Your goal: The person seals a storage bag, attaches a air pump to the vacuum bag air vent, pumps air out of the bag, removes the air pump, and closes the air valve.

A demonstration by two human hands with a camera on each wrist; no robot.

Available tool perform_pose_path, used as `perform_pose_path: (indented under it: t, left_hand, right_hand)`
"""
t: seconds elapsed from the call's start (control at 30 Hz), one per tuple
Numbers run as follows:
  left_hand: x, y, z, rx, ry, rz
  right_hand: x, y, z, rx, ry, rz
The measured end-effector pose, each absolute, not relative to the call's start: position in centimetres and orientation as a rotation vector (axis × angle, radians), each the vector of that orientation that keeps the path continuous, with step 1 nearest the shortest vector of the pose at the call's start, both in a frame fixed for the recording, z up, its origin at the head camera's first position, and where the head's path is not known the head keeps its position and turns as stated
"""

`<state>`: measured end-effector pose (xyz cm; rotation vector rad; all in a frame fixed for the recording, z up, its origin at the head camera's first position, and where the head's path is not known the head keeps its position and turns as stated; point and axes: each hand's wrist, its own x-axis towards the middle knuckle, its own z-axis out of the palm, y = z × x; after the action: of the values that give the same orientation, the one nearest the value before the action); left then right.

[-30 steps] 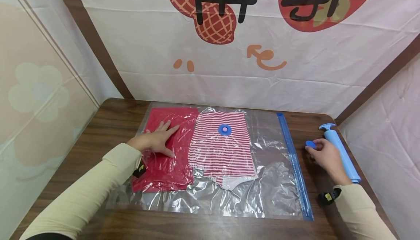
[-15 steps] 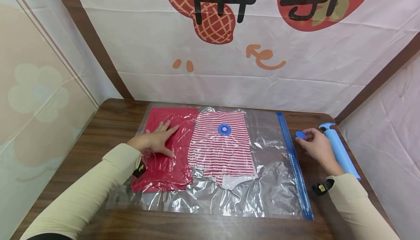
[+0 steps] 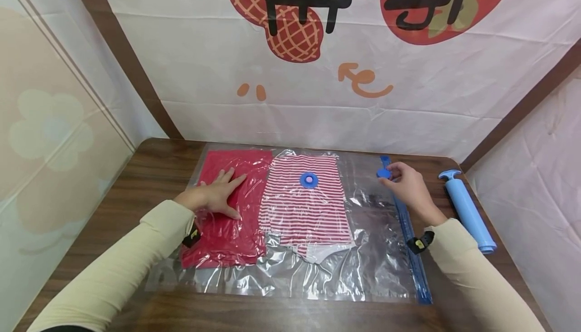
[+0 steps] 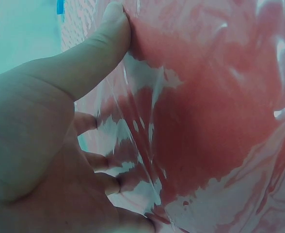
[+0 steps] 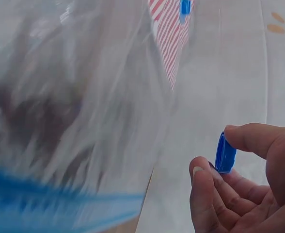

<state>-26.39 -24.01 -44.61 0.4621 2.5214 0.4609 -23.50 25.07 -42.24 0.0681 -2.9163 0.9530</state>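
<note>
A clear plastic vacuum bag (image 3: 372,211) lies flat, with a folded red garment (image 3: 240,241) in its left part and a red-and-white striped garment (image 3: 308,216) beside it. Over the stripes sits a round blue valve (image 3: 309,180) with a pale pink centre. My left hand (image 3: 215,197), fingers spread, rests on the film above the red garment. In my right hand (image 3: 410,188) a round blue cap (image 3: 383,173) is pinched between thumb and fingers, over the bag's blue zip edge (image 3: 408,236). The right wrist view shows the cap (image 5: 225,154) edge-on, its hollow side visible.
A light blue hand pump (image 3: 469,213) with a T-shaped handle lies at the right end of the wooden table (image 3: 290,317). Printed fabric walls (image 3: 290,125) stand behind the table and at both sides.
My right hand has moved left with the blue cap, from beside the pump to above the bag's zip edge. The left hand has stayed in place on the bag.
</note>
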Motion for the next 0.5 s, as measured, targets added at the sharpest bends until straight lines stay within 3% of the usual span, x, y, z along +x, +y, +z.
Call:
perform_pose_path:
  t: [0.5]
  left_hand:
    - [-26.4, -24.0, -44.5, 0.464, 2.512, 0.464]
  right_hand:
    - [-25.7, 18.0, -43.3, 0.198, -2.945, 1.035]
